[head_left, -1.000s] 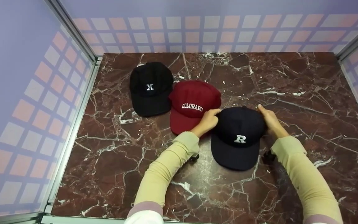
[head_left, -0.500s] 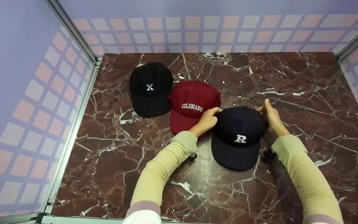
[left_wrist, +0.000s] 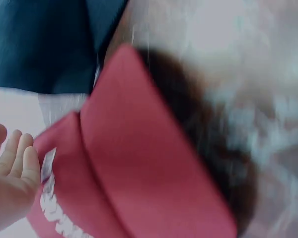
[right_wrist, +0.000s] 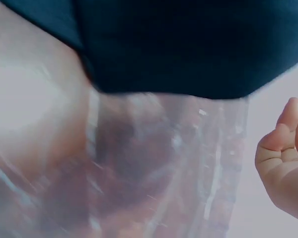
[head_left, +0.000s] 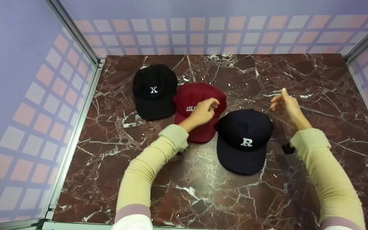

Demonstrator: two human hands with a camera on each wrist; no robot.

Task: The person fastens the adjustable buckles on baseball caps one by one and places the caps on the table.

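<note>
Three caps lie in a diagonal row, brims toward me. The dark navy cap (head_left: 244, 127) with a white R sits nearest, at the right. Beside it is the red cap (head_left: 200, 127) lettered COLORADO, part of the lettering hidden by my left hand (head_left: 203, 112). That hand hovers over the red cap, fingers loosely bent and holding nothing. Farther back at the left lies the black cap (head_left: 155, 92) with a small white emblem. My right hand (head_left: 287, 107) is off the navy cap's right side, thumb up and fingers relaxed, with nothing in it.
The caps lie on a dark red marbled tabletop (head_left: 123, 179) with white veins. Lilac panels with pink and white squares stand along the left (head_left: 27, 111), back and right. A metal frame rail (head_left: 72, 150) runs along the left edge.
Both hands have let go of the navy cap. The left moved left and up over the red cap; the right moved right and away. The caps stayed in place.
</note>
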